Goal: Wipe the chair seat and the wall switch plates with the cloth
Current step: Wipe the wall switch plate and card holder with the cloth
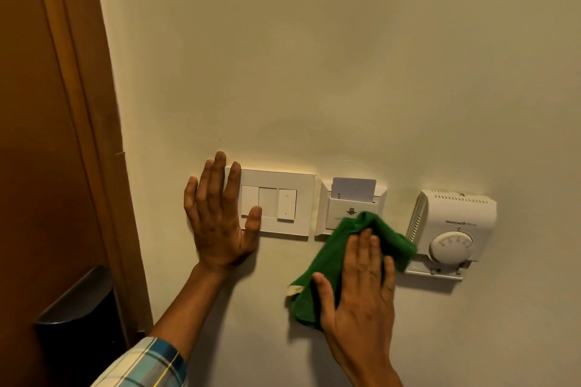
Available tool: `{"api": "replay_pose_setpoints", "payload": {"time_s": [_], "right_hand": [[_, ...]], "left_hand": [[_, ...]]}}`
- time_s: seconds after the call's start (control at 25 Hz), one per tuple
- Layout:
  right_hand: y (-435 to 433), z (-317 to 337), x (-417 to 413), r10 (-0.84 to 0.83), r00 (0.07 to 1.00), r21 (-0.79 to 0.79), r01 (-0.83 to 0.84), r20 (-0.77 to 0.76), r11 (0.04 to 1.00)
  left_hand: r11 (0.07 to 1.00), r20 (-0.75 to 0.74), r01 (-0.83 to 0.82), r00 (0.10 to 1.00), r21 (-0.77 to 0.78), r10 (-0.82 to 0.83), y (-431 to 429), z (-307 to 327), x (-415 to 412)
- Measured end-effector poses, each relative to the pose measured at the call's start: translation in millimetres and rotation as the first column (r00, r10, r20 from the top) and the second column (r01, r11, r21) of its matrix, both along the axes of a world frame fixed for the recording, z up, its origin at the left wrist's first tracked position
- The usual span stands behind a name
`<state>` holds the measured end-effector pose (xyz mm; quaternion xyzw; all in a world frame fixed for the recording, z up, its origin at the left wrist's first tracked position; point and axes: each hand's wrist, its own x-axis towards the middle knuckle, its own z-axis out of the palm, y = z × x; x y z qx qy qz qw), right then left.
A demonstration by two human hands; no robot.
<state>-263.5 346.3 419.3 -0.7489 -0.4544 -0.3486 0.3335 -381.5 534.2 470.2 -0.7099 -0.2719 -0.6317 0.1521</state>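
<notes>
A white switch plate (294, 198) with three rockers is mounted on the cream wall. My left hand (217, 214) lies flat and spread over its left end, thumb on the lowest left rocker. To its right is a white key-card holder (341, 206) with a card (353, 188) in its slot. My right hand (361, 289) presses a green cloth (333, 261) flat against the wall, just below the holder. The cloth's top edge covers the holder's lower right corner. The chair is not in view.
A white dial thermostat (452, 226) sits on the wall right of the cloth, its lower left edge touched by the cloth. A brown door frame (91, 135) and a dark door lock (78, 317) are at the left.
</notes>
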Motion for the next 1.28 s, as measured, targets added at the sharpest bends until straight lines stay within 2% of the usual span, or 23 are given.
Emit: {"api": "replay_pose_setpoints", "payload": {"time_s": [0.12,0.24,0.36,0.52,0.64,0.76,0.88,1.0,1.16,1.28], "right_hand": [[6,25,5,0.007,0.993,0.119,0.006,-0.114,0.993],[22,38,-16,0.034,0.999,0.038,-0.034,0.001,0.999],[20,19,-17,0.033,0.995,-0.068,-0.027,0.095,0.997],[16,22,-3,-0.032,0.999,0.053,0.033,-0.011,0.998],[21,25,-9,-0.005,0.999,0.049,0.003,0.042,0.999],[22,28,-12,-0.003,1.0,0.117,0.005,-0.019,0.993],[22,28,-7,0.01,0.999,0.071,-0.013,0.051,0.997],[21,28,-5,0.004,1.0,0.124,-0.001,-0.024,0.992],[20,18,-4,0.074,0.991,0.004,-0.075,0.115,0.997],[3,20,12,0.128,0.973,0.005,-0.132,0.191,0.991]], "left_hand": [[1.0,0.011,-0.005,1.0,0.0,0.005,1,2,1],[1.0,0.007,-0.008,1.0,0.01,0.008,0,-1,0],[1.0,0.003,-0.005,1.0,0.002,0.005,0,-3,0],[1.0,0.005,-0.006,1.0,0.01,0.006,0,3,1],[1.0,0.0,0.0,1.0,0.002,0.0,0,1,0],[1.0,0.007,-0.01,1.0,0.018,0.01,2,-2,0],[1.0,-0.003,-0.015,1.0,0.012,0.015,5,0,1],[0.999,0.016,-0.025,1.0,0.022,0.024,6,-4,2],[1.0,-0.004,-0.016,1.0,0.014,0.016,7,-2,1],[1.0,0.004,-0.017,1.0,0.01,0.017,6,-4,1]]}}
